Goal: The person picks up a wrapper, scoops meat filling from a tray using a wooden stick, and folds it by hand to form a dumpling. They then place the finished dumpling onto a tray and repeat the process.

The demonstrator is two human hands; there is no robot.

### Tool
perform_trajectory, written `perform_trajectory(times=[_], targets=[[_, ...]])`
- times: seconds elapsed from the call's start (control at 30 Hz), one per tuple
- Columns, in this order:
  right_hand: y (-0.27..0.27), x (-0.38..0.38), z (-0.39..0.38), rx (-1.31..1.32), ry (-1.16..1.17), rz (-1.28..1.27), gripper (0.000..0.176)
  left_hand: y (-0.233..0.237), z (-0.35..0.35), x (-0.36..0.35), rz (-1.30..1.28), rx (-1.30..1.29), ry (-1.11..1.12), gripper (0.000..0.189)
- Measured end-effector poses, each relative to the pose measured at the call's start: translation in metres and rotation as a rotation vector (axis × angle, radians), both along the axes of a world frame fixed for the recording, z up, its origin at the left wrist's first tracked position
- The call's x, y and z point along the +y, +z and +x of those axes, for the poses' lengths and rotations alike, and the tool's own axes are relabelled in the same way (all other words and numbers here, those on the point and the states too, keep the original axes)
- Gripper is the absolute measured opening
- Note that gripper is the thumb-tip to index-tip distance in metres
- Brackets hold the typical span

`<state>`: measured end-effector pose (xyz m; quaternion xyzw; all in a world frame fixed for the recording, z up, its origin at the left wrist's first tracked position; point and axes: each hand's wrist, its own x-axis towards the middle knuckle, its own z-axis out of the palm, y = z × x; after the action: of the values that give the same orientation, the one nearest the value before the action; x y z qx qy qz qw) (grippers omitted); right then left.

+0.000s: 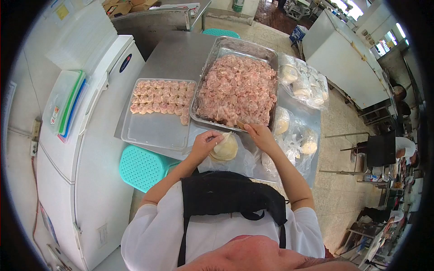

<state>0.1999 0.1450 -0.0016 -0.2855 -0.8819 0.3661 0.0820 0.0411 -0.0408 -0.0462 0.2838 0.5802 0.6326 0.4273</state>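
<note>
With fingers pinched, my left hand [205, 143] grips the edge of a thin, pale dough wrapper [224, 148], over a stack of round wrappers in front of me. My right hand [261, 136] is closed around a small flat wooden stick [241, 125], whose tip meets the near edge of the minced meat [237, 88]. That pinkish meat is heaped in a large metal pan [198, 115]. To the left, a clear plastic tray [156, 131] carries rows of small meat-filled dumplings [160, 97] across its far half.
Plastic bags of pale round wrappers [304, 83] lie right of the pan, with more bagged wrappers [309, 145] nearer me. A turquoise stool [142, 168] stands below the metal table [169, 56]. A white freezer [101, 180] flanks the left side.
</note>
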Motion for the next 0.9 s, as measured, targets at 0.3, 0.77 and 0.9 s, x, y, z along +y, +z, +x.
perform_trajectory(times=[0.3,0.77,0.9], targets=[[-0.01,-0.038,-0.011,0.214,-0.111,-0.525,0.034,-0.011,-0.003,0.021,0.094,-0.267,0.121,0.015],[0.026,0.003,-0.003,-0.375,0.204,0.799,0.03,0.052,-0.089,-0.008,0.306,-0.414,0.424,0.032],[0.006,-0.015,-0.028,-0.306,0.248,0.808,0.032,0.047,-0.09,-0.011,0.434,-0.553,0.51,0.032]])
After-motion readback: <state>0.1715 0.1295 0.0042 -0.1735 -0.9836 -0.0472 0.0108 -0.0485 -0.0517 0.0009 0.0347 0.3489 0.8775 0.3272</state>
